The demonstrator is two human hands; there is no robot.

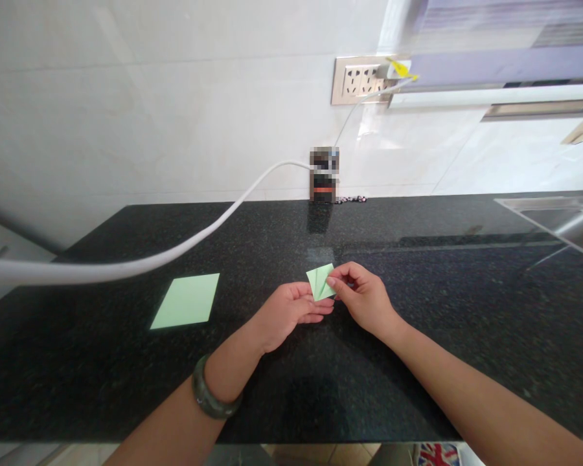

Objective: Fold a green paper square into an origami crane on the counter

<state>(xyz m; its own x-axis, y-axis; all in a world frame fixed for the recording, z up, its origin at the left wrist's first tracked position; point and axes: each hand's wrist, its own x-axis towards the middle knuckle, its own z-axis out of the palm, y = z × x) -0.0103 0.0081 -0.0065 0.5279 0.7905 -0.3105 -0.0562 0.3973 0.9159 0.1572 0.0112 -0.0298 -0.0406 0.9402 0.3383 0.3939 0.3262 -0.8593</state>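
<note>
A small folded piece of light green paper (322, 283), with crease lines across it, is up in front of me over the dark counter. My right hand (366, 298) pinches its right side between thumb and fingers. Palm turned up, my left hand (291, 310) has its fingers stretched out and apart beneath and behind the paper's lower edge. Whether the left fingertips press on the paper is hard to see. Farther left, a flat square sheet of light green paper (187, 301) lies on the counter.
The black speckled counter (252, 252) meets a white tiled wall. A phone-like upright object (324, 175), pixelated, leans there with cables. One thick white cable (189, 243) arcs across the left side. A metal sink (563, 217) is at the right, below a wall socket (364, 81).
</note>
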